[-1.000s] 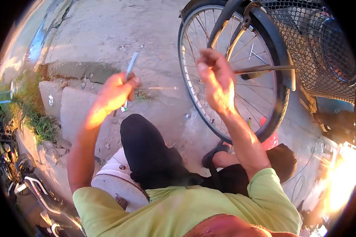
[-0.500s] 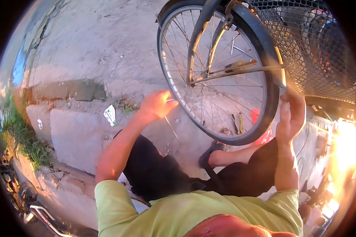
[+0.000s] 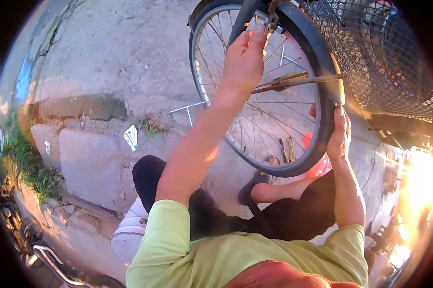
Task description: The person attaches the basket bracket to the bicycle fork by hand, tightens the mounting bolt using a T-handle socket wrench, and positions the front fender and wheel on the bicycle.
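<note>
A bicycle's front wheel (image 3: 328,120) stands before me under a dark mudguard (image 3: 306,30). My left hand (image 3: 245,60) is closed at the top of the fork, thumb and fingers pinched against the brake caliper (image 3: 272,22). Its fingertips are partly hidden. Lower on the right, my right hand (image 3: 340,134) wraps round the tyre, thumb on the outside near the mudguard's end and a fingertip showing inside the rim. A T-shaped metal tool (image 3: 185,109) lies on the ground left of the wheel, partly behind my left forearm.
A wire basket (image 3: 370,67) fills the upper right. Pliers-like tools (image 3: 287,150) and a red plastic bag (image 3: 319,167) lie behind the wheel. A small white packet (image 3: 131,138) is on the pavement. Beside my left leg stands a white container (image 3: 130,234).
My left hand has let go of the thin metal tool and moved up and right to the brake. My right hand has moved left and down onto the tyre.
</note>
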Demonstrator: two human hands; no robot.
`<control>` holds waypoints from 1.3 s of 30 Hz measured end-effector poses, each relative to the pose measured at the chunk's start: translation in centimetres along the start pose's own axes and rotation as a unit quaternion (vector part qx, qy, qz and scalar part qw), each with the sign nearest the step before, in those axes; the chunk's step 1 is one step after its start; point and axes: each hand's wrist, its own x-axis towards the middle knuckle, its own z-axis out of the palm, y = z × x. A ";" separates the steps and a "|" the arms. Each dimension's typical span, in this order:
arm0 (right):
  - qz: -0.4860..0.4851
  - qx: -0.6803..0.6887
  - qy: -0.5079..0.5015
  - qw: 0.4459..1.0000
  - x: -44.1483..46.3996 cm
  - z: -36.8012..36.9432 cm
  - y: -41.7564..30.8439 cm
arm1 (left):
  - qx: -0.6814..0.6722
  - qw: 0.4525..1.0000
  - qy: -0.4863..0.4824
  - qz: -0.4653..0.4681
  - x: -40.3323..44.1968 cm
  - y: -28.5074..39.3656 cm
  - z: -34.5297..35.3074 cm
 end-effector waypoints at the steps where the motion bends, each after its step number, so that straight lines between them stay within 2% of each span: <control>1: -0.001 -0.002 -0.002 1.000 -0.1 0.1 -0.1 | 0.064 0.995 0.037 0.069 0.0 -0.6 0.3; 3: 0.012 -0.013 -0.006 1.000 -0.3 0.3 -0.5 | 0.189 0.954 0.108 0.205 0.1 -1.7 1.3; 6: 0.017 -0.028 -0.017 0.999 -0.6 -0.1 -0.9 | 0.096 0.967 0.110 0.208 -0.4 -1.2 2.1; 9: 0.019 -0.026 -0.021 0.999 -0.8 -0.2 -0.9 | 0.024 0.998 0.000 0.064 2.2 -3.2 1.4; 13: 0.023 0.010 -0.008 1.000 -1.2 0.6 -1.0 | -0.117 0.983 -0.141 -0.021 4.9 -2.6 0.6; 16: 0.025 0.014 -0.011 1.000 -1.2 0.6 -0.8 | -0.130 0.981 -0.140 -0.022 4.3 -1.6 0.8; 25: 0.023 0.008 -0.006 1.000 -1.1 0.7 -0.5 | -0.139 0.977 -0.156 0.051 4.9 -3.3 0.4; 39: 0.012 0.022 -0.006 1.000 -0.9 0.5 0.0 | -0.120 0.984 -0.129 0.031 4.3 -2.6 0.9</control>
